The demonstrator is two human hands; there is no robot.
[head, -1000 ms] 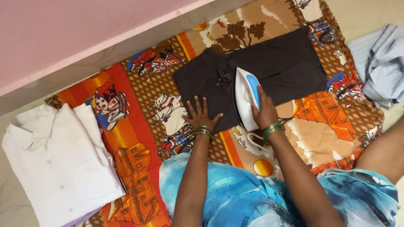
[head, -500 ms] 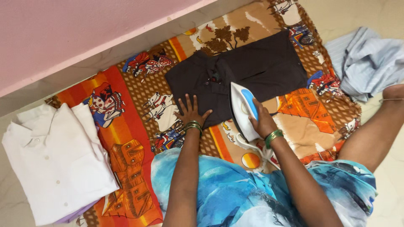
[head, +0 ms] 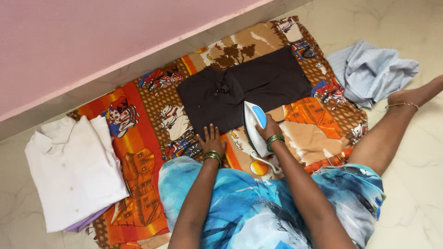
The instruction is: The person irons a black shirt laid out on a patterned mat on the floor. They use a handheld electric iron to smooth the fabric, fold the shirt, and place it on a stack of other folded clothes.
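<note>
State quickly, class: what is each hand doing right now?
Left hand: open, fingers spread flat on the dark shirt.
Right hand: closed around the handle of the white and blue iron.

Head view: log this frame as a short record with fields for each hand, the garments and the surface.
left hand: left hand flat, fingers spread, on the near edge of the dark brown shirt
right hand: right hand grips the handle of the white and blue iron
iron: at the shirt's near edge, partly over the patterned blanket
other garments: folded white shirt on the left; crumpled light blue shirt on the right
surface: blanket spread on the tiled floor
</note>
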